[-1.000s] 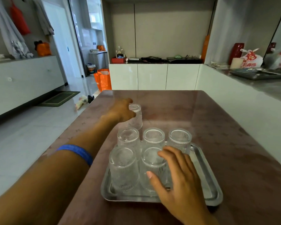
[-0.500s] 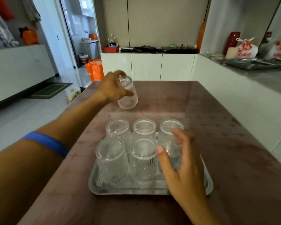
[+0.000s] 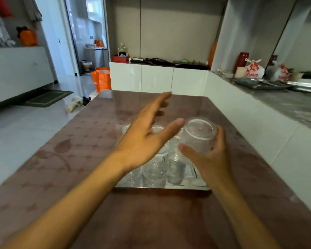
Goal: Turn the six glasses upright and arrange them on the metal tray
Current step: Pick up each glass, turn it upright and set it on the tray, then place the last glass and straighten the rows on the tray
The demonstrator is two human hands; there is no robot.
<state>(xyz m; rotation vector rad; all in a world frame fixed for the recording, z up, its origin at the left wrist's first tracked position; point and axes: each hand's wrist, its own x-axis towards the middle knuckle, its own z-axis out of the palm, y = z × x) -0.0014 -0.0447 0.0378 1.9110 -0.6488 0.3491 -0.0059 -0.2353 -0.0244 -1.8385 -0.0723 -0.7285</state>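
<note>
View from the head camera. The right hand (image 3: 211, 159) is closed around a ribbed glass (image 3: 198, 134), thumb on the near side and fingers wrapped behind, holding it raised above the right part of the metal tray (image 3: 162, 187). The glass is tilted, one circular end turned toward the camera (whether this is base or mouth cannot be told through the clear wall). The left hand (image 3: 144, 139) is spread wide and holds nothing; its thumb tip lies just beside the held glass and its palm hovers over the glasses on the tray (image 3: 155, 168), hiding most of them. Those that show stand close together on the left and middle of the tray, while the tray's near-right corner appears bare. How many stand there, and which way up, cannot be judged from this view. The tray rests on the brown patterned table (image 3: 79, 159).

Risks, as judgement: the held glass is smooth and gripped by one hand alone while being turned, so it may slip and fall onto the packed glasses below. The empty hand, crossing low above the rims, may knock one over. Setting the glass down in the tight gap beside its neighbours may cause a clink or chip if it comes down tilted.
</note>
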